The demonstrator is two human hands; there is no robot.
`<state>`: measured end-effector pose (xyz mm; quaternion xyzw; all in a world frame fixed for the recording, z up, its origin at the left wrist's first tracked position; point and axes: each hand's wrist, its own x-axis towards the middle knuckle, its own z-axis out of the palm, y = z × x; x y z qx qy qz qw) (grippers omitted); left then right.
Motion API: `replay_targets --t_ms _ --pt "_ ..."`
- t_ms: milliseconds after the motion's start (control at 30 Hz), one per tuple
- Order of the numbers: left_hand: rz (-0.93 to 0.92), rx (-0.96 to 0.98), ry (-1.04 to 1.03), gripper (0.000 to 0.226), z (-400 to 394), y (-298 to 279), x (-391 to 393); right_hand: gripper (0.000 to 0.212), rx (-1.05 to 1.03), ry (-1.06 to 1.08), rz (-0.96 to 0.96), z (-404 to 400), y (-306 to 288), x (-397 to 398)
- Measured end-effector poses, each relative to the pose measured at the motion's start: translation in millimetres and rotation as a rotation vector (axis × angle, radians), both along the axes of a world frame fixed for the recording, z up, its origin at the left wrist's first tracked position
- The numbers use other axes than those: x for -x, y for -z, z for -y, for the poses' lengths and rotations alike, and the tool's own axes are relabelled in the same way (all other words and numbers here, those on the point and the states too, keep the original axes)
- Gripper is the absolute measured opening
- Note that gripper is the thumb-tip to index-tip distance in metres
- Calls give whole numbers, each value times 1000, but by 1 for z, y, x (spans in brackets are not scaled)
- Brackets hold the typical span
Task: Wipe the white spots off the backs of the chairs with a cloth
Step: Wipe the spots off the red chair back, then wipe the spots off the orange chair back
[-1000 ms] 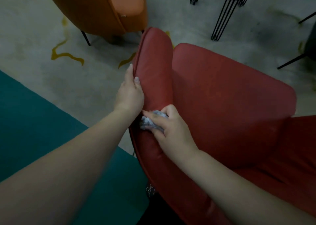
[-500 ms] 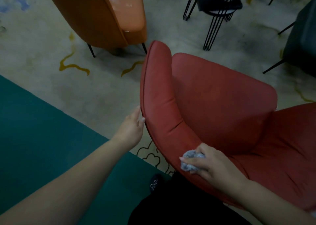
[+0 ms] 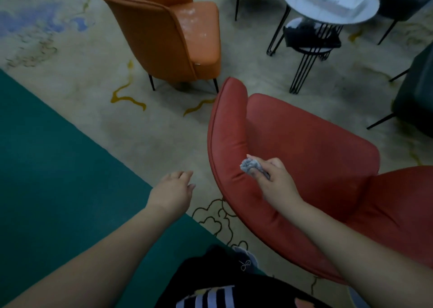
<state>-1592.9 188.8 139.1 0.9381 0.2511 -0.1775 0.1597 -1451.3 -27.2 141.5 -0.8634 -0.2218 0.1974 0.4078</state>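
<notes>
While right hand grips cloth, orange chair beyond

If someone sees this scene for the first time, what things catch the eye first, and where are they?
The red chair fills the right half, and over its back the right hand pinches a crumpled grey cloth. The left hand hangs free beside the chair, holding nothing. Behind, at upper centre, stands an orange chair with whitish marks on its seat.
</notes>
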Motion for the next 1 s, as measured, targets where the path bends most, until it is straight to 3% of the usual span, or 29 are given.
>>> replay_targets --t_ms 267,533,700,1000 --pt "-40 -106 38 51 -43 -11 29 34 -53 4 16 -80 -32 5" --pt "6 -208 173 52 -170 -29 47 17 -37 59 79 -216 -40 18" --pt "4 -247 213 53 -253 -37 52 21 -32 119 43 -284 -35 23" --pt "0 -183 119 52 -344 -28 1 16 -64 208 -13 -336 -36 -15"
